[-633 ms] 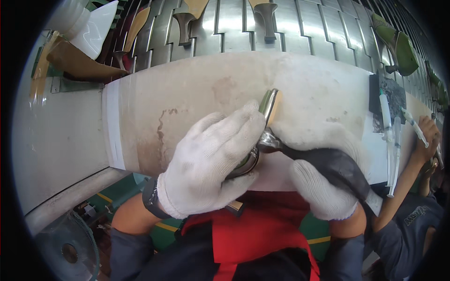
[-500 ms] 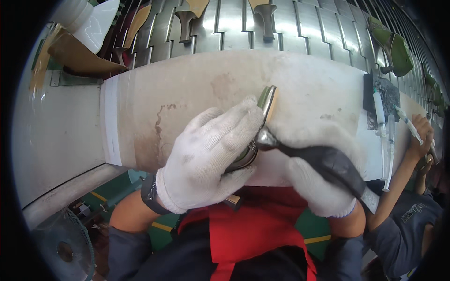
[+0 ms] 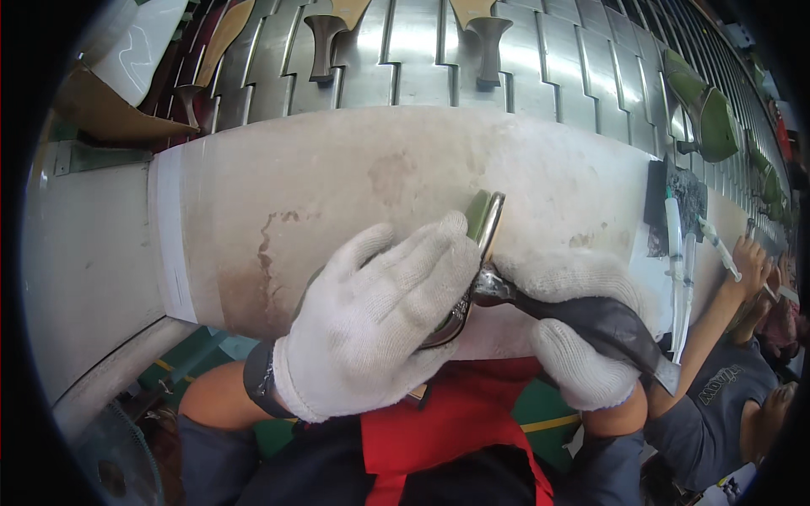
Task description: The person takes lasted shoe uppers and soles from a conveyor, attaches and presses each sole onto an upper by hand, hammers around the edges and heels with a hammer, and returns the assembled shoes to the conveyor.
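My left hand, in a white knit glove, lies over a green shoe part with a shiny metallic edge and a tan strip, its thumb underneath. Most of that part is hidden by the glove. My gloved right hand is wrapped round a tool with a dark handle, whose rounded metal end meets the shiny edge beside my left fingers. The kind of tool is not certain. Both hands are just above the near edge of a stained pale work surface.
A slatted metal conveyor runs along the far side, carrying tan-soled shoes with grey heels and a green shoe. Several syringes lie by a dark pad at right. Another person's hand is there. A fan stands lower left.
The view has shifted, so the work surface and both hands sit lower. My left hand keeps its hold on the shoe part, and the tool's metal end stays against it.
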### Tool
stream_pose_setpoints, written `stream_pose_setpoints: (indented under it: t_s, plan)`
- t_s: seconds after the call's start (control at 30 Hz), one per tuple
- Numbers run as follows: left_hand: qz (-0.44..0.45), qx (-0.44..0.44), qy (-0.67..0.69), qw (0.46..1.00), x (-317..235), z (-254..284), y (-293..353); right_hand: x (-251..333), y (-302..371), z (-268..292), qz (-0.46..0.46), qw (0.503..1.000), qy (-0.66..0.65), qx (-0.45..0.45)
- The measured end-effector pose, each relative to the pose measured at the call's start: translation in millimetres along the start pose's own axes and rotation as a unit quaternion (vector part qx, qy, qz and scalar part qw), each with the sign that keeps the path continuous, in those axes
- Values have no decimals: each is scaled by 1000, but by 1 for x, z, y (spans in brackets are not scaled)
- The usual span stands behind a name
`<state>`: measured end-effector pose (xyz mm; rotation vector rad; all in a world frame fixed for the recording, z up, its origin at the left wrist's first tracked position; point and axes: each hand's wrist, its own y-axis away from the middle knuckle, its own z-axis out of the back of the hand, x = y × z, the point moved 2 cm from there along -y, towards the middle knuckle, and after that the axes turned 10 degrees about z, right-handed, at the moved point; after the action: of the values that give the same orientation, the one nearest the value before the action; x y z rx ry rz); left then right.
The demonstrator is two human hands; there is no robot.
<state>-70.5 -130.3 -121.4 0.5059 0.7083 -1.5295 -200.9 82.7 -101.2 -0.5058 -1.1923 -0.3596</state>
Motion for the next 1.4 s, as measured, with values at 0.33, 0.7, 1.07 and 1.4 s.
stream_pose_setpoints:
  t_s: [0.33,0.7,1.07,1.4]
  plan:
    - [2,-17,25,1000,4,3,4,-10,-40,4,-39,989,135,-55]
    - [-10,-54,32,998,5,-5,14,35,-1,-18,-67,996,50,-20]
    - [4,-54,61,997,6,-9,16,37,26,-43,36,985,160,-47]
    - [-32,-68,52,996,10,-6,20,26,56,-117,119,958,165,-201]
